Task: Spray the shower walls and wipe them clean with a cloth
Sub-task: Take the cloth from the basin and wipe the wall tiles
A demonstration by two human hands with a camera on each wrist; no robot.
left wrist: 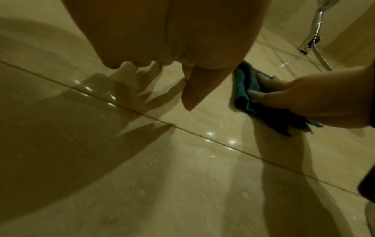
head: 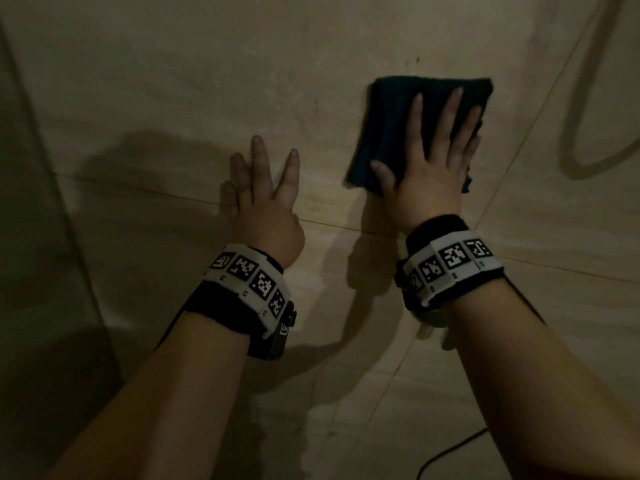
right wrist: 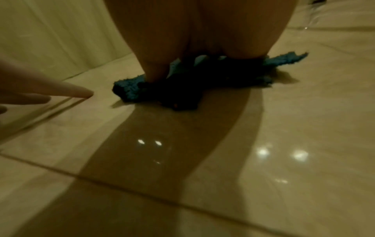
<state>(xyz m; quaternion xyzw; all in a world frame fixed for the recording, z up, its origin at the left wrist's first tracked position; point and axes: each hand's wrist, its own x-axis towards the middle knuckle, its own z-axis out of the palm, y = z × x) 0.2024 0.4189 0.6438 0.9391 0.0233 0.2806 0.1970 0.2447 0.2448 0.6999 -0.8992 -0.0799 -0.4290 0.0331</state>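
A dark blue folded cloth [head: 391,126] lies flat against the beige tiled shower wall [head: 207,81]. My right hand [head: 436,150] presses it to the wall with straight, spread fingers. From the left wrist view the cloth [left wrist: 245,83] shows under the right hand [left wrist: 304,97], and from the right wrist view the cloth [right wrist: 129,89] bunches under the palm. My left hand [head: 263,188] rests on the bare wall to the cloth's left, fingers straight and spread, holding nothing. No spray bottle is in view.
A shower hose [head: 585,98] loops down the wall at the upper right, and a chrome fitting with its hose [left wrist: 312,38] hangs beyond the cloth. A wall corner [head: 45,168] runs down the left. A dark cable [head: 446,455] lies at the bottom right.
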